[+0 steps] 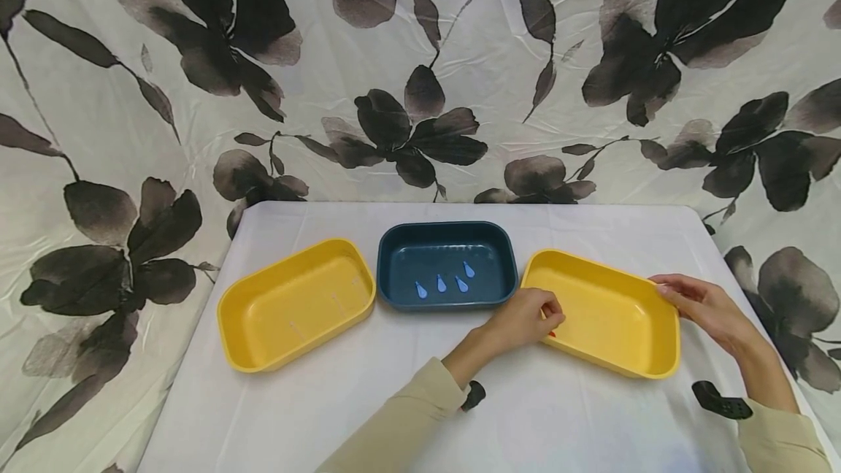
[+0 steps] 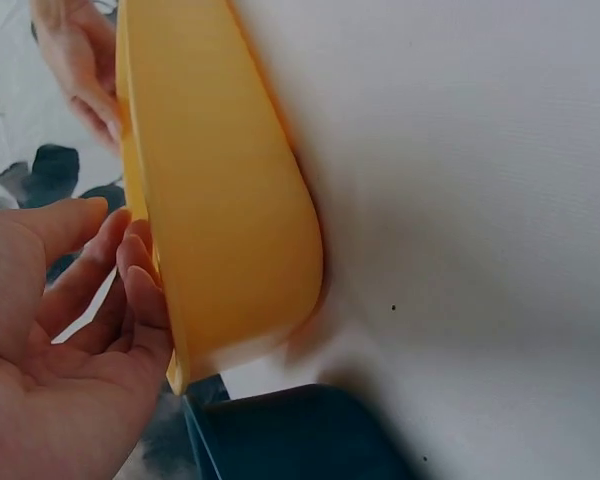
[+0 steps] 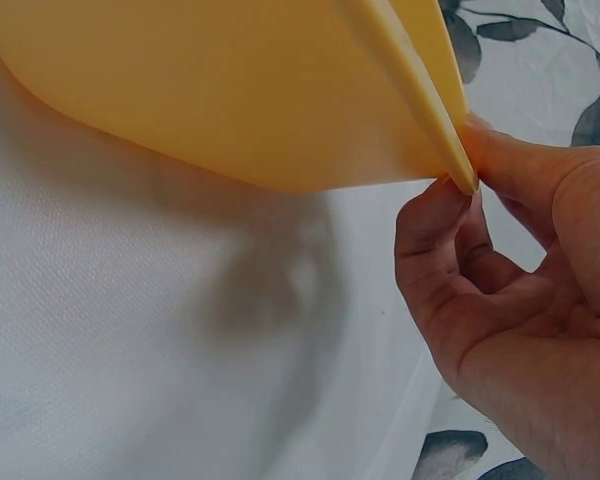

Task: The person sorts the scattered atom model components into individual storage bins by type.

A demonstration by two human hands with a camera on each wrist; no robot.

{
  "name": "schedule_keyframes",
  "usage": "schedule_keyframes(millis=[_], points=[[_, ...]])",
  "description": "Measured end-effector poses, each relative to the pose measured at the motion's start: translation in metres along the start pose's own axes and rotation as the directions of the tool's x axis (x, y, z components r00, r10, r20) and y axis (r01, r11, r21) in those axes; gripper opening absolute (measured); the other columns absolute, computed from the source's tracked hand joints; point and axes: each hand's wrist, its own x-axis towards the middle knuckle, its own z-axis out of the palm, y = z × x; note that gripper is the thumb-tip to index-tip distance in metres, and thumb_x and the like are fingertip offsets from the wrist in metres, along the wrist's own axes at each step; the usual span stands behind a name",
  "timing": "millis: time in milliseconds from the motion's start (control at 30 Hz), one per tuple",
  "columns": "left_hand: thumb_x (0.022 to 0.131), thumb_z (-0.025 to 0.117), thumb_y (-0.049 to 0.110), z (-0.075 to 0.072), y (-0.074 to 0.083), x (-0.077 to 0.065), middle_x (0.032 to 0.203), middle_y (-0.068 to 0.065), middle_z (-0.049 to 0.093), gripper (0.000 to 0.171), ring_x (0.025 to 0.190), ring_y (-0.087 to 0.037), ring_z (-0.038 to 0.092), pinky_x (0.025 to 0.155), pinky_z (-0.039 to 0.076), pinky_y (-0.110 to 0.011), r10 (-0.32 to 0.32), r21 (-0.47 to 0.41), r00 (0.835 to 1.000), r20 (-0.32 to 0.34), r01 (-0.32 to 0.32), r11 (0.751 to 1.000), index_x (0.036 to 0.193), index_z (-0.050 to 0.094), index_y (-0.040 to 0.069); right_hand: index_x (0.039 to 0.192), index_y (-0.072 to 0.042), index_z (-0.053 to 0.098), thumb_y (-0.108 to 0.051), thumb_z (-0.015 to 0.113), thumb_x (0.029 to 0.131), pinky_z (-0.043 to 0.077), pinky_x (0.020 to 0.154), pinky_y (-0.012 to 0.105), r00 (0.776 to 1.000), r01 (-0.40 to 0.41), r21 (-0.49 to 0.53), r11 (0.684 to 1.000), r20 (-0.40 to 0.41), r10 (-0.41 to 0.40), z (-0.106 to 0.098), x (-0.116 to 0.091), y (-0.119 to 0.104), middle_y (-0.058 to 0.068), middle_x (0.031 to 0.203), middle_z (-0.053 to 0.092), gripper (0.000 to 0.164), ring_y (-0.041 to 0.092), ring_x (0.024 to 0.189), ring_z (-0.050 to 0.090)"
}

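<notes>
In the head view, the right-hand yellow tray (image 1: pixel 604 305) stands on the table, slightly angled. My right hand (image 1: pixel 706 309) pinches its right rim between thumb and fingers, plain in the right wrist view on the tray (image 3: pixel 210 90). Bent over the tray's left end is my left hand (image 1: pixel 525 320), its fingers (image 2: pixel 145 295) curled at the rim in the left wrist view. A tiny red thing (image 1: pixel 552 334) shows under its fingertips; whether they pinch it is hidden. Beside this hand, a dark blue tray (image 1: pixel 447 304) holds several small blue drop-shaped pieces (image 1: pixel 442 283).
On the left stands another yellow tray (image 1: pixel 263 327) with faint, pale or clear slender bits (image 1: pixel 338 304) on its floor. A white cloth covers the table (image 1: pixel 407 400). Behind it hangs a flower-patterned curtain (image 1: pixel 276 159).
</notes>
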Motion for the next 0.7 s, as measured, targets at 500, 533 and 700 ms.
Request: schedule_keyframes(millis=[500, 533, 700], points=[[0.1, 0.068, 0.014, -0.009, -0.003, -0.026, 0.083, 0.005, 0.066, 0.011, 0.069, 0.0, 0.049, 0.065, 0.045, -0.01, 0.025, -0.083, 0.997, -0.073, -0.031, 0.996, 0.099, 0.074, 0.004, 0.145, 0.007, 0.048, -0.042, 0.057, 0.105, 0.052, 0.083, 0.013, 1.0, 0.005, 0.008, 1.0, 0.004, -0.005, -0.001, -0.001, -0.001, -0.031, 0.112, 0.057, 0.064, -0.005, 0.096, 0.06], [0.1, 0.069, 0.014, -0.009, -0.003, -0.028, 0.083, 0.005, 0.065, 0.011, 0.069, 0.0, 0.049, 0.065, 0.045, -0.011, 0.024, -0.085, 0.997, -0.077, -0.03, 0.996, 0.099, 0.074, 0.004, 0.145, 0.007, 0.048, -0.042, 0.057, 0.105, 0.052, 0.083, 0.013, 1.0, 0.006, 0.007, 1.0, 0.003, -0.006, -0.001, -0.001, -0.001, -0.031, 0.112, 0.057, 0.064, -0.004, 0.096, 0.06], [0.099, 0.069, 0.012, -0.01, -0.005, -0.038, 0.08, 0.005, 0.063, 0.01, 0.072, -0.001, 0.05, 0.067, 0.047, -0.011, 0.017, -0.118, 0.995, -0.098, -0.029, 0.993, 0.097, 0.074, 0.004, 0.145, 0.006, 0.048, -0.043, 0.057, 0.105, 0.051, 0.083, 0.013, 1.0, 0.006, 0.005, 1.0, -0.002, -0.006, 0.0, -0.001, -0.001, -0.03, 0.112, 0.057, 0.064, -0.005, 0.096, 0.06]])
